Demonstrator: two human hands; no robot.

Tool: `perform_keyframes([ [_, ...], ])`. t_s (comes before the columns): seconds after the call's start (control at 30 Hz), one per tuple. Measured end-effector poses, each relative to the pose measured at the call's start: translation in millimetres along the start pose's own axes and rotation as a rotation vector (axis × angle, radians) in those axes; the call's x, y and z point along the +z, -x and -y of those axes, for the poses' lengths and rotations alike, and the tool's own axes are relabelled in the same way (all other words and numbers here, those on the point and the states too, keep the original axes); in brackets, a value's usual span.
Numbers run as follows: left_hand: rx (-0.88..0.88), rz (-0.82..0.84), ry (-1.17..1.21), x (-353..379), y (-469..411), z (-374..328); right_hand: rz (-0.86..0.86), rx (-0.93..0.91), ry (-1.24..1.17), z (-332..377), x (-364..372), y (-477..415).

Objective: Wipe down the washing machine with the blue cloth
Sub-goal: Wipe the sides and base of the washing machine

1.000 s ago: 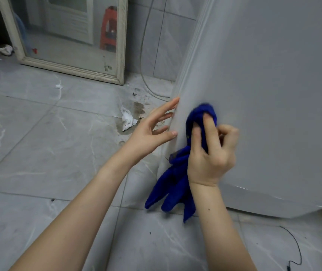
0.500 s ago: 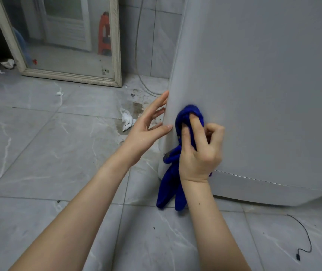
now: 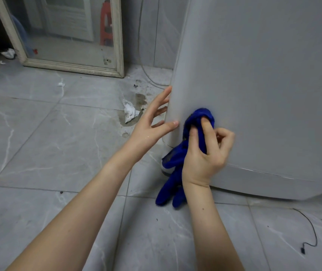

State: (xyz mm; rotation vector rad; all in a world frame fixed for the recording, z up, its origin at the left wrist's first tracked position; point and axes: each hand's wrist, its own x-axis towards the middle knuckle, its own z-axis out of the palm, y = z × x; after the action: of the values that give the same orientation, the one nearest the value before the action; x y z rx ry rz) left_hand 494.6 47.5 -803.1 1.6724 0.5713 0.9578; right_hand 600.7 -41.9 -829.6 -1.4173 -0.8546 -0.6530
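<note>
A: Right hand (image 3: 205,155), fingers first. State?

B: Curled tight around the blue cloth (image 3: 177,169). Two fingers lie along the bunched top of it, pressing that wad flat to the washing machine (image 3: 254,85), low on its grey side panel, near the front corner. Remaining fingers folded into the palm.

A: And the rest of the cloth?

B: Hangs loose below the wrist, past the machine's bottom edge. The tails reach the floor tiles (image 3: 39,143), or near enough; contact not certain.

A: Left hand (image 3: 152,128)?

B: Open, fingers spread wide, holding nothing. Thumb tip rests on the rounded corner of the machine, just beside the cloth wad. Fingertips lie at the corner's far side; partly hidden there.

A: Outward from that?

B: Both forearms bare, reaching in from the bottom edge. Crumpled white paper (image 3: 130,113) on a damp, dirty patch of tile, left of the machine. Framed mirror (image 3: 68,36) leaning on the wall behind. A thin black cable (image 3: 310,231) lies on the tiles lower right.
</note>
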Motion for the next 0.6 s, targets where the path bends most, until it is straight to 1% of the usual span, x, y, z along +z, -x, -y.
perform_keyframes([
  [0.03, 0.001, -0.006, 0.002, 0.4, 0.2, 0.7, 0.027, 0.040, 0.009, -4.7, -4.1, 12.5],
  [0.13, 0.015, -0.010, 0.006, 1.2, 0.7, 2.3, 0.102, 0.293, 0.041, -12.1, -19.1, 58.6],
  [0.2, 0.007, -0.006, 0.009, 1.7, 1.2, 1.1, 0.089, 0.397, 0.045, -11.6, -22.1, 69.4],
  [0.27, -0.008, -0.013, 0.017, 1.9, 2.1, 0.1, 0.018, 0.446, -0.037, -5.6, -17.8, 59.6],
  [0.3, -0.009, -0.017, 0.015, 2.1, 2.3, 0.2, -0.013, 0.436, -0.076, -0.7, -14.6, 50.5],
  [0.4, 0.000, -0.020, 0.003, 2.4, 1.9, -0.1, -0.059, 0.319, -0.144, 11.0, -4.0, 21.4],
  [0.47, -0.014, -0.019, 0.008, 1.9, 1.4, -0.7, -0.044, 0.295, -0.156, 11.8, -0.8, 13.9],
  [0.53, -0.011, -0.015, 0.013, 1.5, 1.6, -0.5, 0.015, 0.375, -0.130, 9.6, -7.0, 25.5],
  [0.6, 0.002, -0.013, 0.025, 1.0, 1.9, 0.4, 0.055, 0.577, -0.078, 6.6, -19.0, 48.0],
])
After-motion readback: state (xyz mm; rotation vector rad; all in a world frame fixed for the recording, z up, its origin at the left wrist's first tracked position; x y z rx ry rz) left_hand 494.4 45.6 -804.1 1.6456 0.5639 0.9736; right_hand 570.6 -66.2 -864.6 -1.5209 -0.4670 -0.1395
